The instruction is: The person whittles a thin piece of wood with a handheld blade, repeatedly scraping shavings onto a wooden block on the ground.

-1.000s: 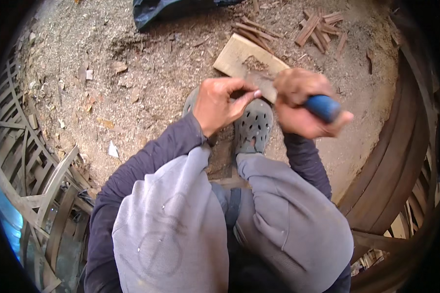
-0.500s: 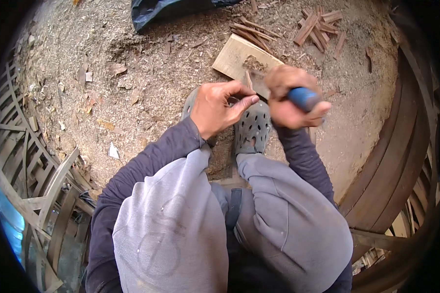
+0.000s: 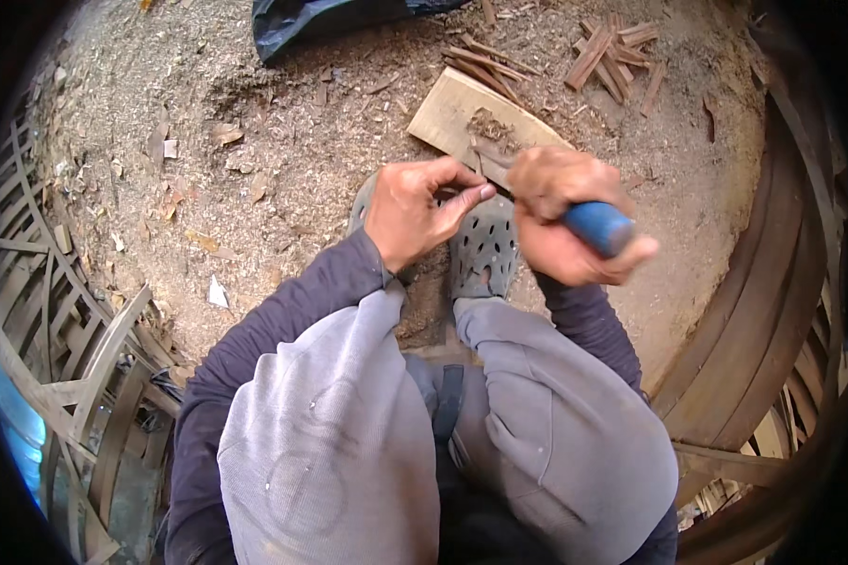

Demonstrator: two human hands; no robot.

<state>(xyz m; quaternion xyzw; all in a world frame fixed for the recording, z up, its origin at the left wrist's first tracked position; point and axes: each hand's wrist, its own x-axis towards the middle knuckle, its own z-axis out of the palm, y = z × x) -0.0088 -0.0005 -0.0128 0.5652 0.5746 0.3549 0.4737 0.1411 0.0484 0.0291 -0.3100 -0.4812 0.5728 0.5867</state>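
My left hand (image 3: 422, 209) is closed in a pinch, thumb against forefinger, on a thin wood strip (image 3: 481, 166) that is mostly hidden by the fingers. Just to its right, my right hand (image 3: 570, 212) wraps round the blue handle of a knife (image 3: 601, 228). Part of its greyish blade shows beyond the knuckles, pointing left over a flat pale board (image 3: 443, 108). Small shavings (image 3: 492, 127) lie on the board. Blade and strip come close together at the board's near edge; whether they touch I cannot tell.
Reddish-brown wood sticks (image 3: 615, 56) lie piled at the far right, and more slivers (image 3: 485, 68) rest behind the board. A black plastic sheet (image 3: 339, 24) lies at the far edge. Curved wooden slats (image 3: 71, 377) stand at left, curved planks (image 3: 754, 330) at right. My grey clog (image 3: 483, 250) is under my hands.
My right hand has moved slightly down and right with the knife, its handle end tilting nearer. The left hand stays nearly in place, and less of the wood strip stands above its fingertips.
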